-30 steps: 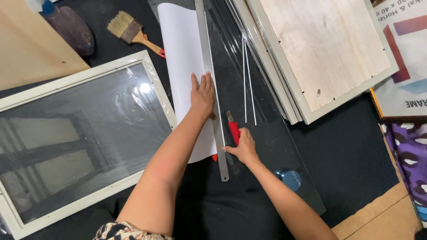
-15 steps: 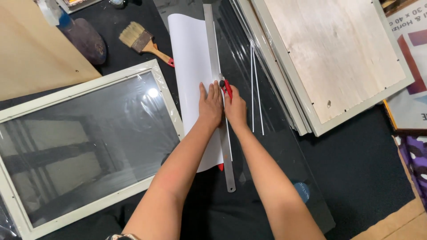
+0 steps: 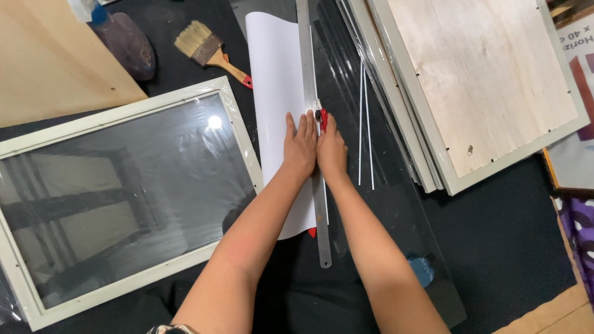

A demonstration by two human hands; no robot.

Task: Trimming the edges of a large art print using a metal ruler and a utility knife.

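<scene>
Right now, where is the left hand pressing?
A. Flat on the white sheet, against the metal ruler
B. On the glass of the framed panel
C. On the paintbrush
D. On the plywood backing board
A: the left hand lies flat on the white sheet beside the metal ruler, next to the right hand with the red cutter.

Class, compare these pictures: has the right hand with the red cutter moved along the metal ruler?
Yes. The right hand with the red cutter has slid up the metal ruler, away from its near end.

head-worn view, steeply downward, near the work
</scene>
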